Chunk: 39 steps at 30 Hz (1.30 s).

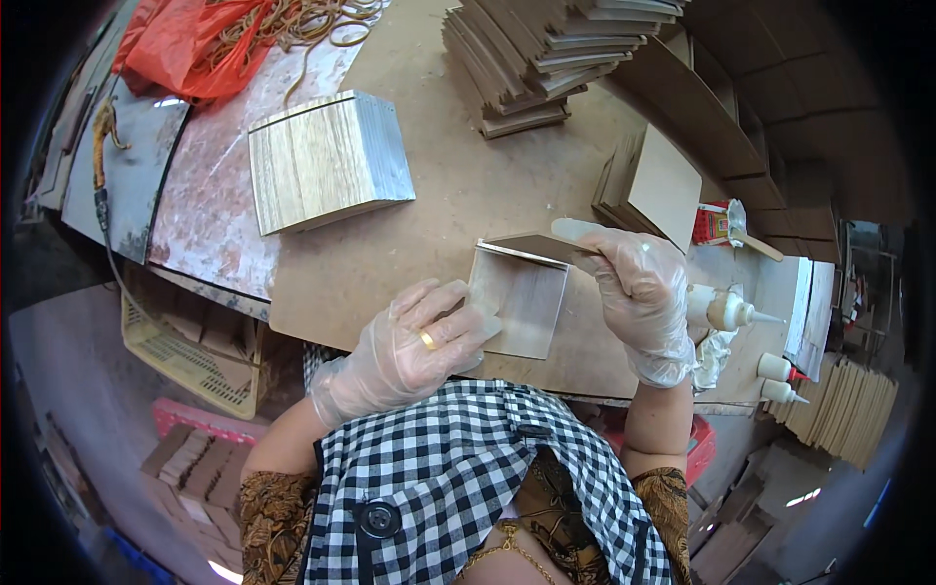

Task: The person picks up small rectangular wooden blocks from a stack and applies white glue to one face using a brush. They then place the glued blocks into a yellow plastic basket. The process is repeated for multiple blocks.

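Note:
Both my hands wear clear plastic gloves. My left hand [419,336], with a gold ring showing through the glove, lies against the left side of a small open wooden box [522,307]; its fingers bend over that wall. Pinched between the thumb and fingers of my right hand [639,288] is a thin brown board [531,244], tilted over the far edge of the box. Where the board meets the box is partly hidden. Farther left stands a light wood-grain block, perhaps a stack of panels [322,161].
Tall stacked brown boards [546,58] stand at the back, a smaller board stack [648,185] at right. Glue bottles [717,307] and a red container [717,222] lie right. A red bag [195,49] with rubber bands is far left; a yellow crate [185,356] sits below.

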### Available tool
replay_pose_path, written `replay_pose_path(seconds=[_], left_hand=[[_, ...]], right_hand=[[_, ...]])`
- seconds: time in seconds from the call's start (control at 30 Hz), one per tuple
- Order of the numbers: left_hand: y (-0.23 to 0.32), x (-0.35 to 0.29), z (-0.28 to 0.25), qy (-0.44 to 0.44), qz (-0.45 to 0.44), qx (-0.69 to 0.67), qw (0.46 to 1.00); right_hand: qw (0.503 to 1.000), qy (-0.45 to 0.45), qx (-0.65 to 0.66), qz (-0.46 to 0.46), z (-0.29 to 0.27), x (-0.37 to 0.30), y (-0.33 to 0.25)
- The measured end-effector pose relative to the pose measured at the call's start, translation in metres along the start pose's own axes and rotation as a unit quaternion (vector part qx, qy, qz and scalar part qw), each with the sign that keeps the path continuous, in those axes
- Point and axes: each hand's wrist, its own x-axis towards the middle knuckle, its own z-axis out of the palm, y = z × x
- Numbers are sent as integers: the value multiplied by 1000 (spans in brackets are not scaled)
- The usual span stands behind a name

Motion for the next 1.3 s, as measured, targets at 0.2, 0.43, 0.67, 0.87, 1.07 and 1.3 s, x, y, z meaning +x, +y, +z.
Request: replay_pose_path(seconds=[0.2, 0.43, 0.67, 0.87, 1.07, 1.3], left_hand=[[-2, -3, 2, -2, -3, 5, 1000], [-4, -4, 3, -11, -6, 10, 1000], [-3, -1, 3, 1, -7, 14, 1000], [-4, 1, 3, 10, -5, 0, 1000], [-5, 1, 4, 13, -2, -10, 1000], [-5, 2, 2, 2, -4, -8, 1000]], right_hand=[[1000, -23, -16, -2, 10, -4, 3], [999, -26, -25, -10, 10, -1, -4], [998, -28, -46, -17, 8, -4, -10], [997, -30, -64, -30, 9, -9, -11], [997, -26, -70, -24, 8, -6, -13], [998, -24, -57, -9, 11, -3, -9]])
